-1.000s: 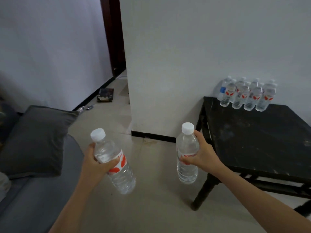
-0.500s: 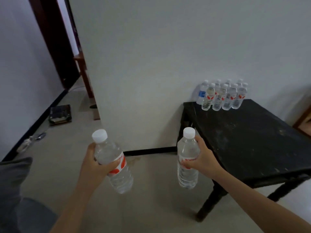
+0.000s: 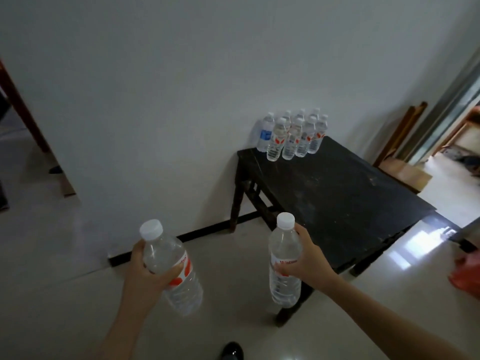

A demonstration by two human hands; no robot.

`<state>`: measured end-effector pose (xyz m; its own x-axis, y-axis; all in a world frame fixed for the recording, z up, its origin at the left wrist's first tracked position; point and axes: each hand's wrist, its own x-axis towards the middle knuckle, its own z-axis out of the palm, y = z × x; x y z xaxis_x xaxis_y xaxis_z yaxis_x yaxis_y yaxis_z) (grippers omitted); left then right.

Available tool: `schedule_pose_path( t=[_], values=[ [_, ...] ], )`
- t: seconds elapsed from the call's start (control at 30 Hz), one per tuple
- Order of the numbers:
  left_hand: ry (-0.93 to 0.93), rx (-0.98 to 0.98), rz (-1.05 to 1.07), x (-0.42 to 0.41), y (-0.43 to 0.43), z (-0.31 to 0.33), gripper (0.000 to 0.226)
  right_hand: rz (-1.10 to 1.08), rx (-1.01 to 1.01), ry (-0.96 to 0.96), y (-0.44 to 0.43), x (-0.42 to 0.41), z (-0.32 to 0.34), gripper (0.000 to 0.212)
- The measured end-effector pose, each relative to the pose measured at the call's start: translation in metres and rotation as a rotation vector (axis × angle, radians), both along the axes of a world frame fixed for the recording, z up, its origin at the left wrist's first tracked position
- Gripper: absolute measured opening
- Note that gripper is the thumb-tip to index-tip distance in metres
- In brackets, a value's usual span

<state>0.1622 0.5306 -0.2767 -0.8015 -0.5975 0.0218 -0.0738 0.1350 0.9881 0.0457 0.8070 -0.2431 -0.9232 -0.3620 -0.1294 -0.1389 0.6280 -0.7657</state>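
Note:
My left hand (image 3: 145, 275) grips a clear water bottle (image 3: 179, 284) with a white cap and red label, tilted with its cap to the upper left. My right hand (image 3: 307, 258) grips a second, upright water bottle (image 3: 284, 279) of the same kind. Both bottles hang over the floor, in front of the near left corner of a black wooden table (image 3: 345, 201). Several more water bottles (image 3: 292, 137) stand in a cluster at the table's far left corner against the white wall.
A white wall (image 3: 181, 87) stands ahead, with a doorway and dark wooden frame (image 3: 20, 107) at the left. Wooden boards (image 3: 405, 136) lean at the right by another opening. Something orange-red (image 3: 467, 276) shows at the right edge. A black shoe tip (image 3: 232, 350) is below.
The view has swung right and closer to the table; the sofa and cushion have left the view. Both hands keep hold of their bottles in much the same pose.

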Motion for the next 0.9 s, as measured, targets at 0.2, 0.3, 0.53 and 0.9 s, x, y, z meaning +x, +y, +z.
schedule_pose_path(
  t=[0.2, 0.3, 0.53, 0.9],
  values=[
    [0.000, -0.020, -0.113, -0.089, 0.009, 0.003, 0.089, -0.078, -0.074, -0.023, 0.014, -0.072, -0.010, 0.093],
    [0.002, -0.039, -0.170, -0.139, 0.011, 0.008, 0.074, -0.127, -0.119, 0.000, 0.019, -0.113, -0.014, 0.092],
    [-0.013, -0.007, -0.080, -0.211, 0.015, -0.002, 0.066, -0.117, -0.064, 0.053, 0.024, -0.173, -0.020, 0.085],
    [-0.147, -0.033, -0.154, -0.314, 0.003, -0.031, 0.084, -0.249, -0.113, 0.001, 0.016, -0.255, -0.042, 0.088]
  ],
)
